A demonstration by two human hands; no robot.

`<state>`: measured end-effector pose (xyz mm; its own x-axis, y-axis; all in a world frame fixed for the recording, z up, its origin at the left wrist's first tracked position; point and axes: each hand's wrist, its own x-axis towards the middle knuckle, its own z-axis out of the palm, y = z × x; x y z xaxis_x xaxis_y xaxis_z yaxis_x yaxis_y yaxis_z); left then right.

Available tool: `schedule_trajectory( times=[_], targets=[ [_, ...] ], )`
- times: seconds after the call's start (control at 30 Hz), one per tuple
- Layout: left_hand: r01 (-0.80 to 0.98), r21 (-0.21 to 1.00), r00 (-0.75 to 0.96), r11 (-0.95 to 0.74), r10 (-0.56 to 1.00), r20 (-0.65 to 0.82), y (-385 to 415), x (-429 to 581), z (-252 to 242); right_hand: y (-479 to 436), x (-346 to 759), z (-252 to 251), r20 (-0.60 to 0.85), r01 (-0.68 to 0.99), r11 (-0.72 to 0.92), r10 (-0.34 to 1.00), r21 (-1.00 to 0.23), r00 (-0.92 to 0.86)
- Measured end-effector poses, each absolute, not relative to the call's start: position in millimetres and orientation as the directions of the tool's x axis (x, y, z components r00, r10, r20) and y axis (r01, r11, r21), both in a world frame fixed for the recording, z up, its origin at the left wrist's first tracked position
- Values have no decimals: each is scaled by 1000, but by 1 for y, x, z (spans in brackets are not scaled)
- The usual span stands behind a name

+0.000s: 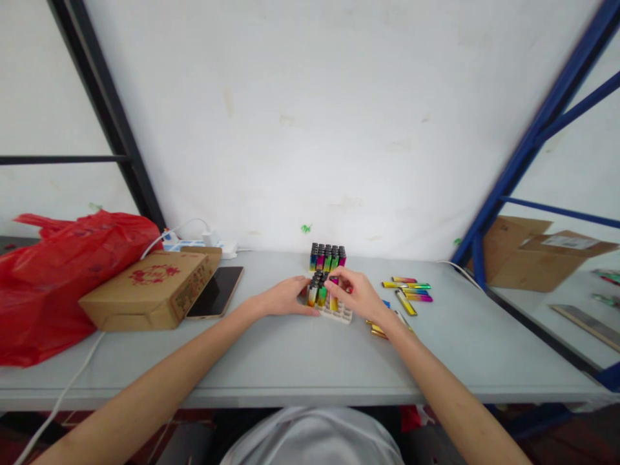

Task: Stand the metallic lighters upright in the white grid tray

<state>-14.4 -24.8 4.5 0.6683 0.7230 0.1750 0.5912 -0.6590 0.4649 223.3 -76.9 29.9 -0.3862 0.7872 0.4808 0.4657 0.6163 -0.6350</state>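
Note:
A white slotted tray (343, 315) lies on the grey table, with several shiny lighters (312, 296) upright in its left part. My right hand (356, 292) pinches a yellow and purple lighter (334, 301) upright over the tray; whether its base is in a slot, I cannot tell. My left hand (289, 297) rests at the tray's left side, thumb and fingers apart around its edge, with nothing visibly gripped. Behind the tray stands a block of black-topped coloured lighters (328, 257). Loose lighters (405, 302) lie to the right, some partly hidden by my right forearm.
On the left of the table (271, 361) are a red plastic bag (72, 271), a brown cardboard box (150, 290), a dark phone (217, 294) and a power strip (227, 248). A blue frame (513, 155) rises at the right, with an open carton (523, 258) beyond it.

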Motion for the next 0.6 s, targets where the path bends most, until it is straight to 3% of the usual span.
schedule_trajectory(
  times=[0.23, 0.6],
  targets=[
    [611, 432, 666, -664, 725, 174, -22, -15, 2, -73, 218, 22, 445, 503, 648, 760, -572, -474],
    [576, 473, 680, -667, 712, 175, -24, -14, 4, -74, 218, 20, 429, 541, 616, 787, -572, -443]
  ],
)
